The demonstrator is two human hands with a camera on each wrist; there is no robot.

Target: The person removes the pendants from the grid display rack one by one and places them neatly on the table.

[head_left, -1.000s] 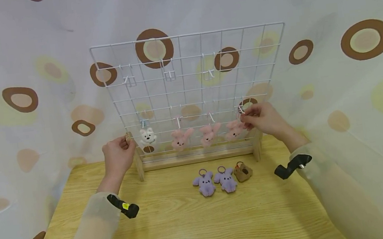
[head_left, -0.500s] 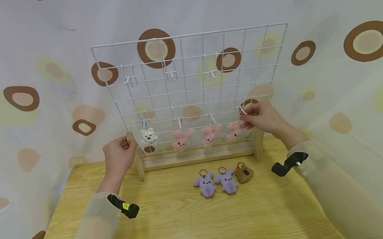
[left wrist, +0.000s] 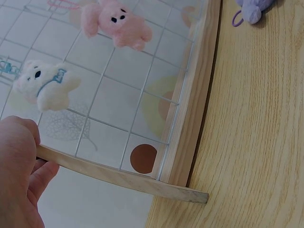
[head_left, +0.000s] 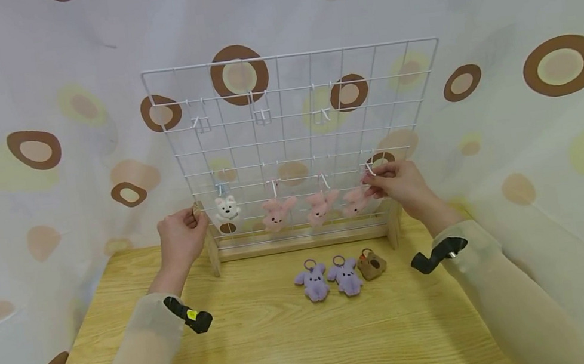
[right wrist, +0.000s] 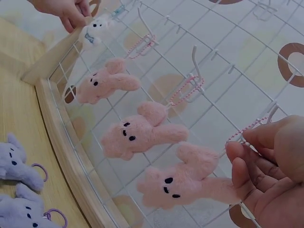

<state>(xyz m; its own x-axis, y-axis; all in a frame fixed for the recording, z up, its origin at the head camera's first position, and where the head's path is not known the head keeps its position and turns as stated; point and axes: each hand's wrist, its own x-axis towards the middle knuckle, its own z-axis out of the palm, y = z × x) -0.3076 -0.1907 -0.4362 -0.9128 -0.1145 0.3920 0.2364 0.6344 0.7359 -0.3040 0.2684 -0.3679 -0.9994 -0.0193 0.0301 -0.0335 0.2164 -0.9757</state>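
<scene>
At the rack's left end, my left hand [head_left: 183, 233] grips the top of the wooden side post [left wrist: 118, 176]. My right hand [head_left: 399, 185] is at the right end of the white wire grid rack [head_left: 298, 139], pinching the pink bead chain [right wrist: 249, 129] of the rightmost pink bunny plush keychain [right wrist: 183, 183]. That chain reaches a white hook [right wrist: 273, 113] just above the fingertips; whether it is fully looped over is partly hidden by the hand. Two more pink bunnies, a middle one [head_left: 321, 207] and a left one [head_left: 276, 214], hang from hooks beside it.
A white bear plush [head_left: 227, 207] hangs at the rack's left. Two purple bunny plushes, one left [head_left: 314, 283] and one right [head_left: 345, 278], and a brown plush [head_left: 372, 265] lie on the wooden table [head_left: 267, 341]. Upper hooks [head_left: 262, 116] hold nothing. A patterned curtain [head_left: 108, 41] stands behind.
My right fingertips have shifted slightly left and down by the hook, and the rightmost pink bunny has swung a little to the left. The left hand stays put on the post.
</scene>
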